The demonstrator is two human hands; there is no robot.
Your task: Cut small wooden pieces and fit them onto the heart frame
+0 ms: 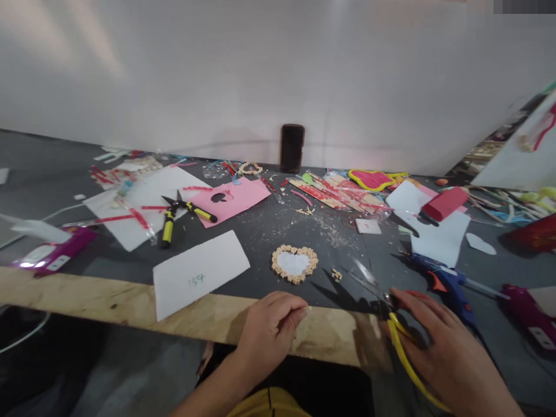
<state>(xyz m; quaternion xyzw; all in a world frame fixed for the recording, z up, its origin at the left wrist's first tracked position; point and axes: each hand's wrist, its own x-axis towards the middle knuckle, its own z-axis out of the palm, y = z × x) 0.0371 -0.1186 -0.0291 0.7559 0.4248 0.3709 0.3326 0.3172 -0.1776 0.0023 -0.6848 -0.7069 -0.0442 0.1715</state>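
My left hand (278,321) is closed in a pinch over the wooden front edge of the table. A tiny pale bit shows at its fingertips, too small to name. My right hand (438,341) grips a pair of scissors (397,324) with yellow handles, their blades parted and pointing up and left over the dark tabletop. Between and beyond my hands lies a white paper heart (293,264) bordered with small light wooden pieces. A small pile of the same pieces (336,275) sits right of the heart, near the scissor blades.
Left lie a white card (200,275), yellow-and-black pliers (169,226) and pink paper (230,200). A phone (292,148) leans on the back wall. Wooden sticks (334,191) lie at the back. A blue glue gun (443,284) is beside my right hand; purple devices (56,249) flank the table.
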